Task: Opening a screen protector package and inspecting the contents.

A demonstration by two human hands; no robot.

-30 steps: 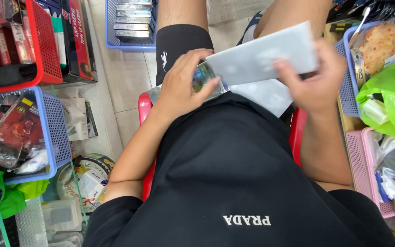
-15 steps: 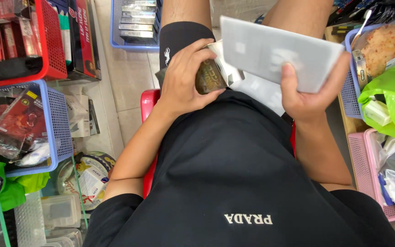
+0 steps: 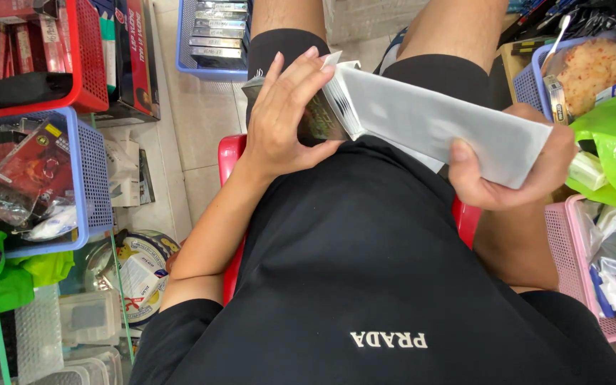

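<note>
Beside left hand (image 3: 279,117), blue basket (image 3: 94,178) of packets (image 3: 33,171)

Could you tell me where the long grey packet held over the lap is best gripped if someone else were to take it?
Probably by the bare middle of the grey packet, pinched flat across its width from the upper edge. The left hand covers the open end and the dark object, the right hand clamps the far end, so only the flat middle span is bare.
</note>
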